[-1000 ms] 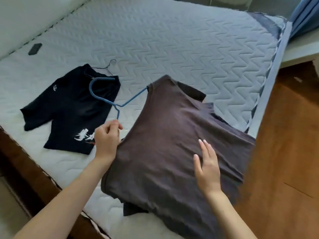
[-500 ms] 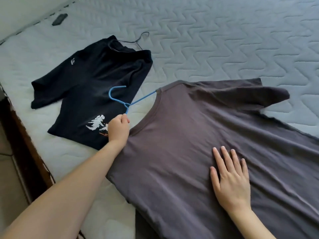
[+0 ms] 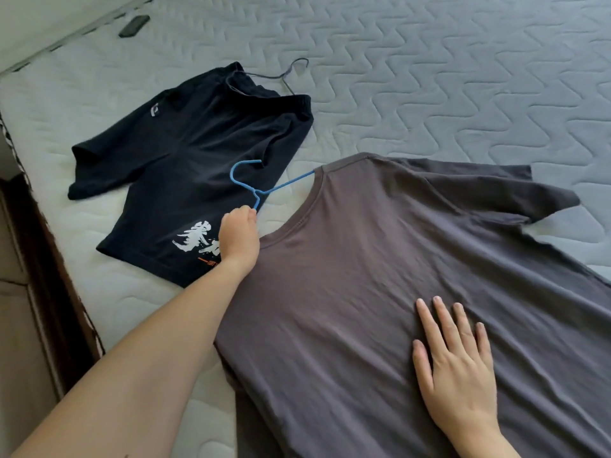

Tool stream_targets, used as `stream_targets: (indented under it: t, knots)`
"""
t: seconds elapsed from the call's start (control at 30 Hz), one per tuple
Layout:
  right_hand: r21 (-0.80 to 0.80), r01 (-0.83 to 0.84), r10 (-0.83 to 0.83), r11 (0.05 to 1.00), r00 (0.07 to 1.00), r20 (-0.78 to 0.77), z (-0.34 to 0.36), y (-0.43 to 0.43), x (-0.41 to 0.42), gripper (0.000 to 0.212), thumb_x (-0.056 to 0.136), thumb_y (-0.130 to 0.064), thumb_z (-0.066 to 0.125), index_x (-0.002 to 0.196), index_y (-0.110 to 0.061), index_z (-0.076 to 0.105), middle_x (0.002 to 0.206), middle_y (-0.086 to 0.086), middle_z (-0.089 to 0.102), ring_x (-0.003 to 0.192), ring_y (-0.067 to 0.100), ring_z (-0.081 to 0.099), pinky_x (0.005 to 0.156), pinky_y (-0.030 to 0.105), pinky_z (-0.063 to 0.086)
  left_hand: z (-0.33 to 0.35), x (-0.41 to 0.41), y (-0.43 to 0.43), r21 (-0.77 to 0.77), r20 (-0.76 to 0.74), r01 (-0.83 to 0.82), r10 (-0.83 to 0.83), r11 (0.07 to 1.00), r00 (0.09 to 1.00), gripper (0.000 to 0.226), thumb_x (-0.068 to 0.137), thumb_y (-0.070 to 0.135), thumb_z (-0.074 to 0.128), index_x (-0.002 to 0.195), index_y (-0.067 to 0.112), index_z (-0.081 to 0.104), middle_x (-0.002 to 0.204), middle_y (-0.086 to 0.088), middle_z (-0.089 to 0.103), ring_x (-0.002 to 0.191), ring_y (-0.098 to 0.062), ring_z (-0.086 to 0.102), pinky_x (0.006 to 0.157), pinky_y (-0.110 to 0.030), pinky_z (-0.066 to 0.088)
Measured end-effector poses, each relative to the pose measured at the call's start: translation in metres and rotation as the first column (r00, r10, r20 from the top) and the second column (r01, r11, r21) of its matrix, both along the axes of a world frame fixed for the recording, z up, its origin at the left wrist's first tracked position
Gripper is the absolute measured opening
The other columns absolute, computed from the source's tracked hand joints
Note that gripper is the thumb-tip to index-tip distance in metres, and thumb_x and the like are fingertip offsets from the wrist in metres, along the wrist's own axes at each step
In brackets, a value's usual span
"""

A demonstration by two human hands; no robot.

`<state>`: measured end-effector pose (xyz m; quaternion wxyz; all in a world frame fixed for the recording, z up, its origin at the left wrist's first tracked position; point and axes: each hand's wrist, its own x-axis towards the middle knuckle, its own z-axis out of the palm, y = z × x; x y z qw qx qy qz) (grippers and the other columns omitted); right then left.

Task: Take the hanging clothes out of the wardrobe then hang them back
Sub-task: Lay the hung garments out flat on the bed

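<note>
A brown-grey T-shirt (image 3: 396, 276) lies flat on the quilted mattress (image 3: 429, 77), its neck pointing up and left. A blue wire hanger (image 3: 246, 183) sticks out of the neck; my left hand (image 3: 238, 238) is closed on the hanger's lower wire just outside the collar. My right hand (image 3: 453, 361) rests flat on the shirt's chest, fingers spread. To the left lies a pair of dark navy shorts (image 3: 195, 166) with a white print, on a dark grey hanger (image 3: 291, 71) whose hook shows at the waistband.
A dark phone-like object (image 3: 134, 26) lies near the mattress's far left edge by the wall. The dark wooden bed frame (image 3: 43, 259) runs down the left side, with the floor beyond it.
A second ago the shirt was held bunched above the bed's corner; now it lies spread flat on the mattress. My right hand has settled flat on its chest. Since half a second ago, hardly anything moved.
</note>
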<state>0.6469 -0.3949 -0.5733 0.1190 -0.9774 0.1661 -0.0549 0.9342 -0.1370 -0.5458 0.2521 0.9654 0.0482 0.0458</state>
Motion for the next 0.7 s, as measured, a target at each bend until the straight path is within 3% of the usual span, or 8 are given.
stream_targets:
  t: [0.13, 0.2, 0.27, 0.33, 0.4, 0.5, 0.6, 0.7]
  knots:
    - [-0.003, -0.001, 0.001, 1.0, 1.0, 0.0, -0.006, 0.0, -0.001, 0.061, 0.089, -0.039, 0.038, 0.148, -0.024, 0.041, 0.153, 0.003, 0.041, 0.144, 0.028, 0.032, 0.119, 0.047, 0.018, -0.016, 0.0, -0.001, 0.005, 0.005, 0.031, -0.031, 0.999, 0.999, 0.027, 0.101, 0.015, 0.039, 0.086, 0.001, 0.058, 0.093, -0.015, 0.059, 0.089, -0.031, 0.052, 0.075, -0.041, 0.04]
    - [-0.005, 0.003, -0.003, 1.0, 1.0, -0.016, -0.006, 0.0, -0.003, 0.061, 0.089, -0.039, 0.039, 0.148, -0.025, 0.041, 0.153, 0.003, 0.041, 0.144, 0.028, 0.032, 0.119, 0.047, 0.019, -0.009, -0.008, -0.003, 0.042, 0.015, 0.017, -0.018, 0.999, 1.0, 0.015, 0.098, 0.013, 0.049, 0.101, 0.002, 0.058, 0.106, -0.017, 0.057, 0.098, -0.031, 0.051, 0.084, -0.041, 0.043]
    - [-0.001, 0.006, -0.006, 1.0, 0.999, -0.032, -0.004, -0.001, -0.002, 0.061, 0.088, -0.039, 0.039, 0.148, -0.025, 0.041, 0.153, 0.003, 0.041, 0.144, 0.029, 0.032, 0.119, 0.048, 0.02, 0.0, -0.03, -0.006, 0.201, 0.042, 0.048, -0.058, 0.978, 0.997, 0.03, 0.095, 0.014, 0.055, 0.122, 0.001, 0.056, 0.118, -0.019, 0.057, 0.106, -0.036, 0.053, 0.089, -0.044, 0.044]
    - [0.004, 0.008, -0.007, 1.0, 0.999, -0.048, -0.004, -0.001, -0.002, 0.061, 0.088, -0.039, 0.039, 0.147, -0.025, 0.042, 0.153, 0.003, 0.041, 0.144, 0.029, 0.033, 0.118, 0.049, 0.021, 0.0, -0.072, -0.011, 0.303, 0.064, 0.179, -0.208, 0.936, 0.976, 0.04, 0.093, 0.019, 0.053, 0.129, 0.001, 0.057, 0.124, -0.02, 0.06, 0.111, -0.039, 0.058, 0.093, -0.048, 0.047]
    - [0.01, 0.005, -0.004, 1.0, 0.998, -0.058, -0.001, 0.0, -0.002, 0.062, 0.088, -0.039, 0.039, 0.147, -0.025, 0.042, 0.153, 0.004, 0.041, 0.143, 0.029, 0.033, 0.118, 0.05, 0.022, -0.011, -0.126, -0.011, 0.335, 0.002, 0.329, -0.349, 0.883, 0.937, 0.051, 0.094, 0.029, 0.045, 0.136, 0.003, 0.056, 0.137, -0.02, 0.059, 0.124, -0.038, 0.057, 0.103, -0.049, 0.045]
    - [0.014, 0.001, 0.0, 1.0, 0.998, -0.059, -0.003, 0.0, -0.002, 0.062, 0.087, -0.04, 0.038, 0.148, -0.026, 0.041, 0.153, 0.004, 0.042, 0.143, 0.029, 0.034, 0.118, 0.048, 0.021, -0.026, -0.171, -0.005, 0.362, -0.15, 0.419, -0.391, 0.833, 0.908, 0.06, 0.097, 0.039, 0.035, 0.149, 0.011, 0.044, 0.156, -0.016, 0.04, 0.143, -0.034, 0.039, 0.116, -0.045, 0.027]
    - [0.001, 0.001, -0.001, 1.0, 0.998, -0.064, -0.006, -0.001, 0.001, 0.062, 0.088, -0.042, 0.038, 0.149, -0.028, 0.038, 0.153, 0.002, 0.041, 0.145, 0.028, 0.031, 0.12, 0.045, 0.016, -0.032, -0.169, -0.006, 0.383, -0.175, 0.413, -0.374, 0.826, 0.911, 0.062, 0.097, 0.04, 0.033, 0.151, 0.011, 0.04, 0.158, -0.016, 0.035, 0.145, -0.033, 0.036, 0.117, -0.046, 0.026]
    - [-0.001, 0.003, -0.003, 1.0, 0.991, -0.137, -0.003, -0.001, 0.001, 0.062, 0.089, -0.044, 0.037, 0.149, -0.03, 0.037, 0.153, 0.002, 0.041, 0.145, 0.027, 0.031, 0.119, 0.043, 0.014, -0.012, -0.163, -0.007, 0.377, -0.322, 0.479, -0.372, 0.793, 0.87, 0.062, 0.098, 0.041, 0.032, 0.154, 0.013, 0.035, 0.162, -0.015, 0.028, 0.148, -0.032, 0.031, 0.118, -0.046, 0.027]
